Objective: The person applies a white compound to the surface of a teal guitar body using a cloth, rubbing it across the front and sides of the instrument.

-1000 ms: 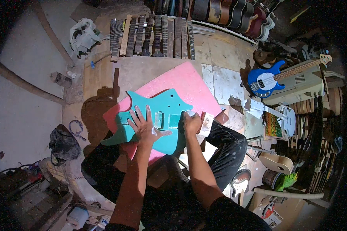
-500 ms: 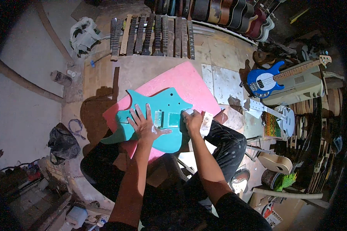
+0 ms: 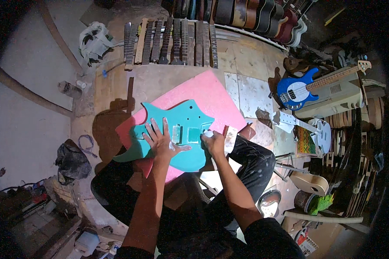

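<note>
A teal electric guitar body (image 3: 183, 160) with cut-out cavities and small holes lies across my lap, over a pink board (image 3: 212, 93). My left hand (image 3: 160, 141) rests flat on its face with fingers spread, white dust on the skin. At the body's right edge, beside the rectangular cavity, my right hand (image 3: 214, 144) is closed, fingertips pressed down. Something small and whitish shows at those fingertips, mostly covered by them. Just right of this hand is a pale sheet (image 3: 231, 139) with a jagged reddish-brown edge.
Several guitar necks (image 3: 176, 41) lie in a row beyond the board. A blue bass guitar (image 3: 299, 89) leans at the right, near a white guitar (image 3: 319, 134). Dark bags (image 3: 73, 159) sit at the left. Guitar bodies (image 3: 255, 15) line the back.
My right hand has shifted slightly left and down along the body's edge. The guitar body has moved very slightly left; my left hand stays flat on it.
</note>
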{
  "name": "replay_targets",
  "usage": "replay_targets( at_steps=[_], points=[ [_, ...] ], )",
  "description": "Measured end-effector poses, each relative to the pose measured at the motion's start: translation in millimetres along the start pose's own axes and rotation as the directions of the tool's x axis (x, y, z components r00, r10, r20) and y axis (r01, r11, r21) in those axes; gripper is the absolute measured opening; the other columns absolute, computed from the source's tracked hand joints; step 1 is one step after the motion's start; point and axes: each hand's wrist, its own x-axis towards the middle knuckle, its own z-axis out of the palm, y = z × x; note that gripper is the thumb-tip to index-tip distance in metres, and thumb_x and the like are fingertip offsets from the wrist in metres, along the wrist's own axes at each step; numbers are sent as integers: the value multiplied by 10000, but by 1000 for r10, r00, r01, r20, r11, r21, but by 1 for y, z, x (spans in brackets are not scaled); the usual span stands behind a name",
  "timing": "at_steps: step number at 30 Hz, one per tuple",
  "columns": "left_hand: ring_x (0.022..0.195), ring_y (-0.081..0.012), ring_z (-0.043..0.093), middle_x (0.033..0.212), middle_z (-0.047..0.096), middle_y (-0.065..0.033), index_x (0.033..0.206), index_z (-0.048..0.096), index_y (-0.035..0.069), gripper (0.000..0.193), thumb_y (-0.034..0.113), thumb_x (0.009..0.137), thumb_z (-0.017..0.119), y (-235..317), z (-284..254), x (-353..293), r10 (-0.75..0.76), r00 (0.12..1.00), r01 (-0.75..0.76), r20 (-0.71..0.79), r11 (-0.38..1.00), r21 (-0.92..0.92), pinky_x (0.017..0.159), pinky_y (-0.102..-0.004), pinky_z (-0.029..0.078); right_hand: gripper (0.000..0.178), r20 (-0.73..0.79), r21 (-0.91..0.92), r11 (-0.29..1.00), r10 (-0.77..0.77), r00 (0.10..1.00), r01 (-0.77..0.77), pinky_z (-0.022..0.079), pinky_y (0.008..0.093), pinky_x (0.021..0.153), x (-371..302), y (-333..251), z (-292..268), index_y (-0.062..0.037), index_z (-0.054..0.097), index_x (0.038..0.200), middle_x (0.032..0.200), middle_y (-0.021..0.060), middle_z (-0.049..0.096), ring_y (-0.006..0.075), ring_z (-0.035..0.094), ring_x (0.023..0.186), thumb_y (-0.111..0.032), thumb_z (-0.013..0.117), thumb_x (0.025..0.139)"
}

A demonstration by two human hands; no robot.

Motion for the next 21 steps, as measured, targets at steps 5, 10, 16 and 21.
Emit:
replay_targets(
  at_steps=[5, 10, 16, 21],
  points=[
    [1540, -548, -128, 1679, -85, -337, 1669, -9, 145, 1689, 929, 396, 777, -1, 5, 2, 14, 1000, -15, -9, 1000, -17, 1165, -759, -47, 203, -70, -3, 994, 107, 992, -107, 493, 326, 598, 32, 21, 7, 24, 657, 912, 772, 95, 660, 180, 612, 648, -96, 802, 835],
    [1540, -556, -94, 1684, -31, -332, 1673, 53, 149, 1654, 911, 405, 792, 2, 5, 3, 29, 999, -30, -44, 999, -17, 1161, -764, -41, 416, -26, 16, 995, 103, 994, -102, 548, 387, 707, 17, 59, 8, 45, 719, 1053, 831, 184, 722, 273, 685, 735, -233, 853, 774],
    [1540, -553, -109, 1684, -48, -331, 1675, 44, 158, 1653, 912, 407, 790, -8, 8, -2, 17, 999, -18, -38, 999, -29, 1165, -755, -51, 236, -119, 173, 979, 130, 984, -108, 425, 292, 478, 24, 12, 9, 2, 561, 838, 681, 2, 576, 112, 530, 551, -58, 789, 832],
    [1542, -546, -115, 1686, -53, -327, 1676, 33, 164, 1653, 906, 411, 795, 5, 1, 0, 21, 1000, -21, -2, 1000, -13, 1170, -749, -46, 218, -161, -160, 985, -82, 984, 56, 427, 281, 479, 25, 37, 0, 14, 617, 912, 703, 23, 619, 108, 539, 545, -92, 791, 836]
  ],
)
